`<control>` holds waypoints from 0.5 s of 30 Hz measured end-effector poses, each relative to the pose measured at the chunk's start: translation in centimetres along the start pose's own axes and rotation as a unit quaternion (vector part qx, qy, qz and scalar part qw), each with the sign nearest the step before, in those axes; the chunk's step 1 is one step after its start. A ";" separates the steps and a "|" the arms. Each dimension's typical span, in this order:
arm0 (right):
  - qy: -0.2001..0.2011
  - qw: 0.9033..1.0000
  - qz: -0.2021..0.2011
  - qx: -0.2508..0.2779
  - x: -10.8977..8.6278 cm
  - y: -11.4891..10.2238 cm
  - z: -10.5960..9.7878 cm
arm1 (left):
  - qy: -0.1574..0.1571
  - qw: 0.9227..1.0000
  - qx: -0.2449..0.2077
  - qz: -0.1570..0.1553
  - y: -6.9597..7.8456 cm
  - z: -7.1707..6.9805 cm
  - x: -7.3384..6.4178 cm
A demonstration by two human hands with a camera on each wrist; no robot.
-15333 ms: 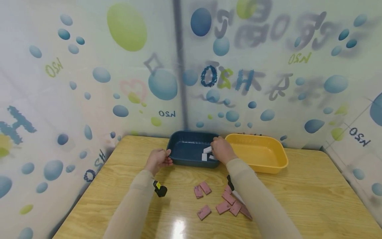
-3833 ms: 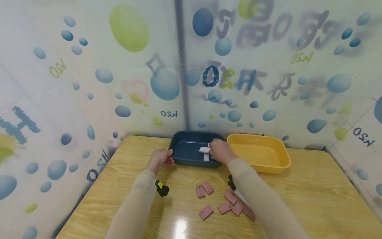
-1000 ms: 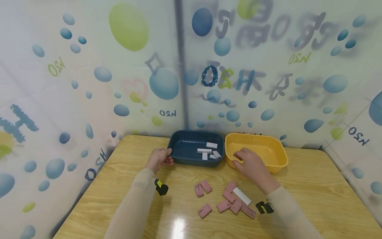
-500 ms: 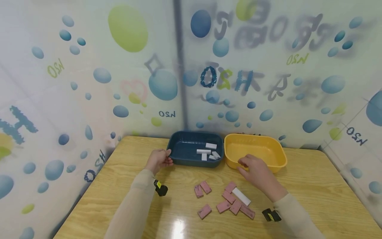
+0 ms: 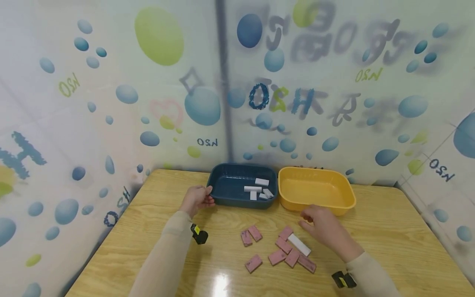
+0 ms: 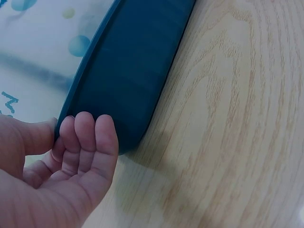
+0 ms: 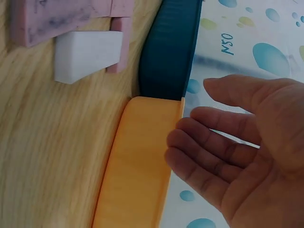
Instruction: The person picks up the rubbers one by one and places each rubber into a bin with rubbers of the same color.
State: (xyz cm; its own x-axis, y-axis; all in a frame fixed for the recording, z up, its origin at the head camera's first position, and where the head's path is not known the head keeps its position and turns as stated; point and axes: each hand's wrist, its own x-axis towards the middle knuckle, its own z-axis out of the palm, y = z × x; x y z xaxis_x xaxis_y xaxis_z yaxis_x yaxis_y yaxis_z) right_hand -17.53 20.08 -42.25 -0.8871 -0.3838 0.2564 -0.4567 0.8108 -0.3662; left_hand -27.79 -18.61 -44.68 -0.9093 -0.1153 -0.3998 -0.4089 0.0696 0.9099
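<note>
My left hand [image 5: 194,201] pinches the left end of the dark blue plastic bin [image 5: 227,188]; in the left wrist view the thumb and fingers [image 6: 84,130] meet at its rim. Several white blocks [image 5: 253,189] lie inside that bin, toward its right side. My right hand [image 5: 326,229] hovers just in front of the yellow bin [image 5: 315,187], fingers loosely bent and holding nothing. To its left on the table are several pink blocks [image 5: 277,257] and one longer white block [image 5: 299,244] lying against them. The right wrist view shows this white block [image 7: 88,54] close up.
Both bins stand side by side at the back of the wooden table [image 5: 167,264], against a patterned curtain [image 5: 178,136]. A pair of pink blocks [image 5: 251,235] and a single pink block [image 5: 253,263] lie left of the main cluster.
My right hand has left the blue bin, passed over the yellow bin and come nearer, toward the table blocks. More white blocks show in the blue bin. The left hand stays at its rim.
</note>
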 end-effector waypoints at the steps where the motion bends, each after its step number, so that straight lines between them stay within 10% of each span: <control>1: -0.010 1.000 0.004 0.001 -0.1 0.1 0.1 | 0.000 1.000 0.000 0.000 0.0 0.0 0.0; 15: -0.116 0.993 0.005 0.027 -1.4 1.2 0.8 | 0.001 1.000 0.006 0.001 0.0 0.0 -0.1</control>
State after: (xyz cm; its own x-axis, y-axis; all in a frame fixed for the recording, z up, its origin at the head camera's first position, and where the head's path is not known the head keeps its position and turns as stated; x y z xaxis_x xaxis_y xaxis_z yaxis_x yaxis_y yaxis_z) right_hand -16.91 21.25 -43.77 -0.8808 -0.4718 0.0412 -0.4443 0.7931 -0.4166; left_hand -27.68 -18.60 -44.59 -0.9097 -0.1165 -0.3986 -0.4087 0.0819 0.9090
